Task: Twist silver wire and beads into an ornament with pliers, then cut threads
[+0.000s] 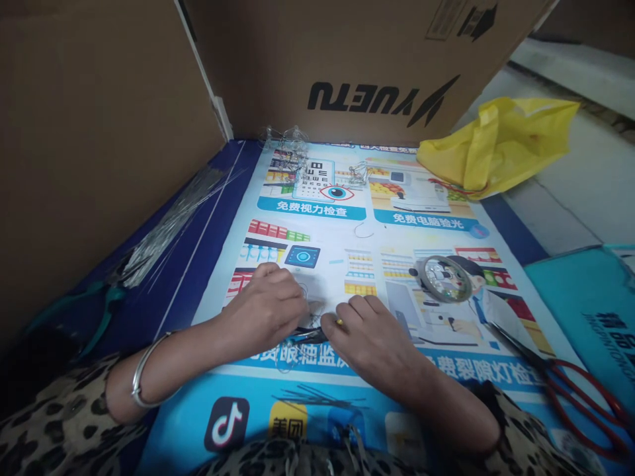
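Across the worktop (317,230), beyond thin, dark strips (320,396), gripped fine, apparently looped wire (315,318) between the curled fingers of the left hand (272,301) and right hand (364,330), close together as if to steady it. Had red-handled scissors (551,363) and a round, grey-rimmed dish (449,299) rightward, likely for easy reach; leftward, straight silvery wires (169,231); farther off, springy wire tangles (292,149) before smooth cardboard (367,46).

Seemingly a makeshift craft workspace; wire bundles (171,228), pliers (94,317) and scissors (550,367) show it.
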`<state>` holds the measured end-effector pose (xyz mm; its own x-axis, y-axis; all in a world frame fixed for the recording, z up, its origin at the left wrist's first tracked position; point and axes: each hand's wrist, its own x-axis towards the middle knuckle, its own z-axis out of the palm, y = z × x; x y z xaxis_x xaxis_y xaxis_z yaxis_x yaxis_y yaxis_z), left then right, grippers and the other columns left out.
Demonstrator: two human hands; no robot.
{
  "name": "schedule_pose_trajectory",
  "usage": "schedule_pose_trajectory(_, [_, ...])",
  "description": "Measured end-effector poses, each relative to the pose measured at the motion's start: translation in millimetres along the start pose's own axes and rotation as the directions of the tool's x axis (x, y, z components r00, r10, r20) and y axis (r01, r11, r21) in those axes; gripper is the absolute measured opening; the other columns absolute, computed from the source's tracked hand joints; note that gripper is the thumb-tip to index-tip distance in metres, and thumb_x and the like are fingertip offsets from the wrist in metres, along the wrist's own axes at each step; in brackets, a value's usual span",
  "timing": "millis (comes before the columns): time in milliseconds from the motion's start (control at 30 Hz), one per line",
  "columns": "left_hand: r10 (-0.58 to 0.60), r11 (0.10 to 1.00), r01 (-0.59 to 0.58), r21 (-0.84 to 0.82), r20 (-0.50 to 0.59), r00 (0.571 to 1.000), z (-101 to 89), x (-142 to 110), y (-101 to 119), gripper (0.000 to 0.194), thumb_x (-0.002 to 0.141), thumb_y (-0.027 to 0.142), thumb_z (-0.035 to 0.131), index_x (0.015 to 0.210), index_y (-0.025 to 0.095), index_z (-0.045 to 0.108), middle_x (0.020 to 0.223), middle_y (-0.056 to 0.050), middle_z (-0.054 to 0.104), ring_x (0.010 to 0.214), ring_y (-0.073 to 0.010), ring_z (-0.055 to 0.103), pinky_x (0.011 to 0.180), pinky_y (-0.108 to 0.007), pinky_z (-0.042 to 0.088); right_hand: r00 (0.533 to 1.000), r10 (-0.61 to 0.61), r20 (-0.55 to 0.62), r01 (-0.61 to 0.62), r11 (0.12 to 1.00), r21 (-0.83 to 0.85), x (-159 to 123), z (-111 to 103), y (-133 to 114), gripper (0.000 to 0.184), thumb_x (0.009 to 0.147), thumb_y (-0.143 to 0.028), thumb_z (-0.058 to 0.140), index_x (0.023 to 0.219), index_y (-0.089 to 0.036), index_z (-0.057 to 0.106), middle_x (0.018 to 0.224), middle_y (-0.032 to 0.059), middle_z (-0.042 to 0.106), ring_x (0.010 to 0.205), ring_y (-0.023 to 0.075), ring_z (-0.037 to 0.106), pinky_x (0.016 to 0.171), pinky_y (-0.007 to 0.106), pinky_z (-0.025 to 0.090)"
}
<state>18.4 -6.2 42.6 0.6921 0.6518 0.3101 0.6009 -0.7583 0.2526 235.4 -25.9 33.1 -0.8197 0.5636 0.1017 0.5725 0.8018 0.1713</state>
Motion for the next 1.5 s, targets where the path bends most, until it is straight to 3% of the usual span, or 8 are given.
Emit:
schedule_pose_trajectory(367, [0.073, 0.995, -0.078, 0.057, 0.079, 0.994, 3.3, 1, 3, 0.024, 0.088, 0.017, 0.048, 0.067, 0.018, 0.058, 0.064, -0.001, 0.054, 0.071, -0.0155, 0.045, 0.075, -0.035, 0.03, 1.0, 0.003, -0.012, -0.003, 1.0, 0.029, -1, 1, 1, 0.012, 0.084, -0.018, 0.053, 0.096, -0.017, 0.057, 0.077, 0.0032, 0.052, 0.074, 0.0183, 0.042, 0.065, 0.034, 0.026])
schedule_pose_trajectory(833, [0.18, 0.957, -0.22, 0.188, 0.209, 0.961, 0.1, -1, 9, 0.011, 0.087, 0.014, 0.048, 0.087, 0.016, 0.058, 0.073, -0.003, 0.056, 0.072, -0.0176, 0.047, 0.079, -0.038, 0.034, 0.999, -0.005, -0.047, 0.008, 0.997, 0.076, 0, 3, 1, 0.004, 0.085, -0.018, 0.052, 0.083, -0.018, 0.055, 0.075, 0.003, 0.05, 0.074, 0.0185, 0.04, 0.063, 0.033, 0.024])
schedule_pose_trajectory(1000, [0.191, 0.939, -0.264, 0.218, 0.306, 0.933, -6.5, -1, 11, 0.009, 0.087, 0.015, 0.049, 0.091, 0.016, 0.058, 0.077, -0.003, 0.056, 0.073, -0.0181, 0.047, 0.08, -0.039, 0.034, 0.999, -0.022, -0.04, 0.026, 0.995, 0.099, 0, 6, 1, 0.003, 0.084, -0.018, 0.053, 0.081, -0.018, 0.054, 0.075, 0.0034, 0.05, 0.074, 0.019, 0.039, 0.063, 0.034, 0.025])
schedule_pose_trajectory(1300, [0.093, 0.988, -0.126, 0.09, 0.305, 0.948, -10.2, 0, -5, 0.014, 0.086, 0.01, 0.047, 0.087, 0.019, 0.058, 0.081, -0.003, 0.057, 0.08, -0.0193, 0.048, 0.081, -0.038, 0.032, 0.998, -0.045, -0.048, 0.05, 0.994, 0.099, 0, 6, 5, 0.005, 0.085, -0.018, 0.053, 0.08, -0.018, 0.054, 0.075, 0.0038, 0.051, 0.074, 0.0182, 0.039, 0.064, 0.033, 0.024])
schedule_pose_trajectory(1500, [0.075, 0.971, -0.009, -0.238, 0.269, 0.96, -5.2, 1, -14, 0.023, 0.087, 0.006, 0.038, 0.094, 0.021, 0.053, 0.103, -0.003, 0.06, 0.106, -0.0192, 0.047, 0.092, -0.037, 0.03, 0.997, -0.065, -0.036, 0.069, 0.993, 0.091, 0, 8, 11, 0.005, 0.084, -0.021, 0.054, 0.08, -0.018, 0.054, 0.075, 0.0031, 0.05, 0.074, 0.0179, 0.038, 0.065, 0.033, 0.023])
